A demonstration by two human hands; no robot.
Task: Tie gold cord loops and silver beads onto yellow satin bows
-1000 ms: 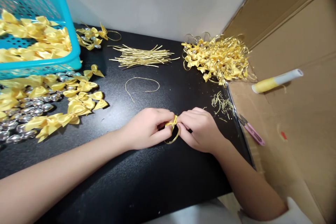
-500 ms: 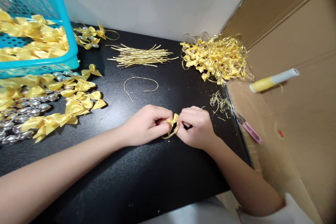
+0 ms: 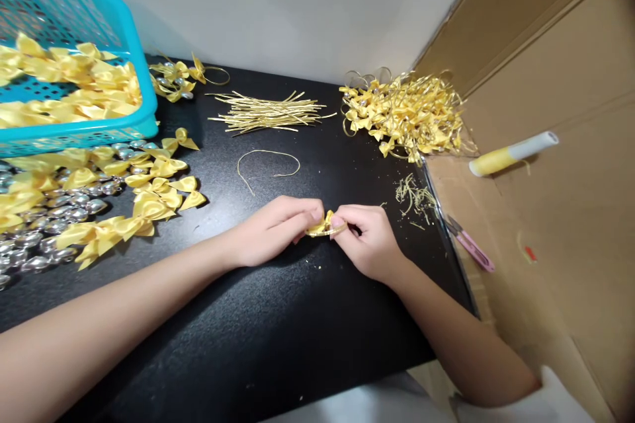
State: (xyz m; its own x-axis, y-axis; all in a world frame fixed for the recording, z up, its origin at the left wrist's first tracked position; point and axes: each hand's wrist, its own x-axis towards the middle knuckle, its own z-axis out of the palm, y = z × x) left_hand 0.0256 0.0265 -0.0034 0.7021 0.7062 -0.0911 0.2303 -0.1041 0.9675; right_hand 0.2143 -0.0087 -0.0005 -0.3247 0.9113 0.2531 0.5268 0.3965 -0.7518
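Note:
Both my hands meet over the middle of the black table (image 3: 258, 330). My left hand (image 3: 272, 228) and my right hand (image 3: 370, 241) pinch between their fingertips a small yellow ribbon bow with a gold cord loop (image 3: 325, 225). The loop lies nearly flat between the thumbs. A single loose gold cord (image 3: 268, 162) curls on the table just beyond my hands. A bundle of straight gold cords (image 3: 268, 112) lies farther back.
A turquoise basket (image 3: 124, 33) of yellow bows stands at the back left, with loose bows and silver beads (image 3: 74, 201) in front of it. A heap of finished bows with loops (image 3: 407, 112) sits at the back right. Cardboard (image 3: 555, 225) on the right carries pink snips (image 3: 471, 244) and a yellow-white tube (image 3: 513, 153).
My hands have turned the bow and its loop from hanging upright to lying almost flat, and shifted slightly away from me. The camera view has drifted a little.

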